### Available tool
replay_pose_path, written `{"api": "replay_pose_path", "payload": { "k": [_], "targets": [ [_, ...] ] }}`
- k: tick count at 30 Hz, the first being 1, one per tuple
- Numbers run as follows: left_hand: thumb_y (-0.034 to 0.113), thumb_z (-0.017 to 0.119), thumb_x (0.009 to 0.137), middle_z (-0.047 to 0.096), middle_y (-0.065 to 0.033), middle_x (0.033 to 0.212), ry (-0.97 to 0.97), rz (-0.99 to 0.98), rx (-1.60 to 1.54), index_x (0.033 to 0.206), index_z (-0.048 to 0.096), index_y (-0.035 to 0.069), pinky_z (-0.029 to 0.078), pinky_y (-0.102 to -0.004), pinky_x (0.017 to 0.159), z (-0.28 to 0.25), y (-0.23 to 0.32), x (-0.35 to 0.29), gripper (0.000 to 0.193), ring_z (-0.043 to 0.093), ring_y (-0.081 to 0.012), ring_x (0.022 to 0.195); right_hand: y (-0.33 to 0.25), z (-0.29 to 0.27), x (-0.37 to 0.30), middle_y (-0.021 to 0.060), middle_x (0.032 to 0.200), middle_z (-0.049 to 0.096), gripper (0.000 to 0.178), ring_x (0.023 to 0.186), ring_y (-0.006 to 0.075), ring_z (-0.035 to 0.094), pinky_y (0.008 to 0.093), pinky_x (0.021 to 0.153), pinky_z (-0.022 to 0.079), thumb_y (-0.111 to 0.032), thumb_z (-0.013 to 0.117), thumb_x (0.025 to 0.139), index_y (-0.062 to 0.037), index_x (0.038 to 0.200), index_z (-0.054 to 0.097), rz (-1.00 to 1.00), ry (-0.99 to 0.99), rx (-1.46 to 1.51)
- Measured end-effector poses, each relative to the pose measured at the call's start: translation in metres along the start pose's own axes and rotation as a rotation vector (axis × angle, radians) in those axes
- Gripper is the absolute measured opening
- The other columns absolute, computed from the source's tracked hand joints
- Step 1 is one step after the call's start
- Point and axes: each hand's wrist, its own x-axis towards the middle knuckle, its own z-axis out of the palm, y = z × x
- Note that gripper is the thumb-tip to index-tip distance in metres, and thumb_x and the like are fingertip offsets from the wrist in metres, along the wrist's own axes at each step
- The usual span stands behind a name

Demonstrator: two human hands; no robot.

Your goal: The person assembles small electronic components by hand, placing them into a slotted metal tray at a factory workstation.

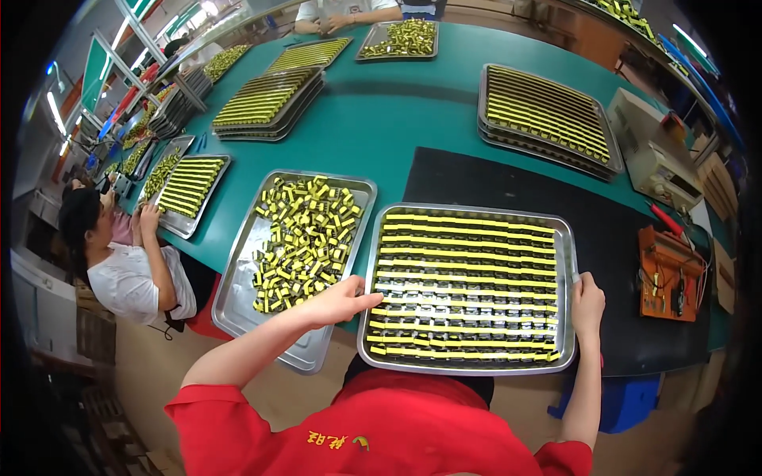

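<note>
My left hand (343, 303) grips the left rim of a shiny metal tray (468, 369), thumb over the edge. On the opposite side, my right hand (587, 305) is closed around the right rim. Neat rows of small yellow-and-black block-shaped electronic parts (468, 290) fill this tray. It is at the table's near edge, in front of my body, partly over a black mat (476, 181). Just left of it, a second metal tray (235, 297) carries a loose heap of the same parts (305, 238); my left forearm crosses its near end.
Stacked trays of lined-up parts stand at the far right (548, 119) and far left (266, 103) of the green table (381, 111). A beige instrument (659, 159) and an orange tool holder (668, 278) are at right. Co-workers sit at left (135, 270) and across (349, 14).
</note>
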Motion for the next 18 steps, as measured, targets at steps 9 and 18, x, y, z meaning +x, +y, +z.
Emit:
{"api": "replay_pose_path", "payload": {
  "k": [9,18],
  "targets": [
    [0.038,0.06,0.088,0.053,-0.0097,0.081,0.307,0.198,0.162,0.094,0.051,-0.004,0.042,-0.0314,0.069,0.029,-0.008,0.008,0.043,0.049,-0.0168,0.077,0.01,-0.009,0.001,0.0119,0.058,0.047,0.016,0.055,0.0113,0.044,0.0318,0.051,0.036,-0.009,0.049,0.086,0.0034,0.077,0.055,0.084,0.067,0.331],
    [0.025,0.052,0.094,0.048,0.0054,0.078,0.184,0.24,-0.325,0.096,0.053,0.007,0.029,-0.0193,0.055,0.01,0.056,0.021,0.019,0.036,-0.0028,0.065,0.028,-0.038,0.049,-0.0046,0.059,0.046,0.018,0.056,0.0019,0.04,0.0214,0.049,0.031,-0.011,0.053,0.089,0.0016,0.077,0.056,0.152,0.08,0.489]
  ]
}}
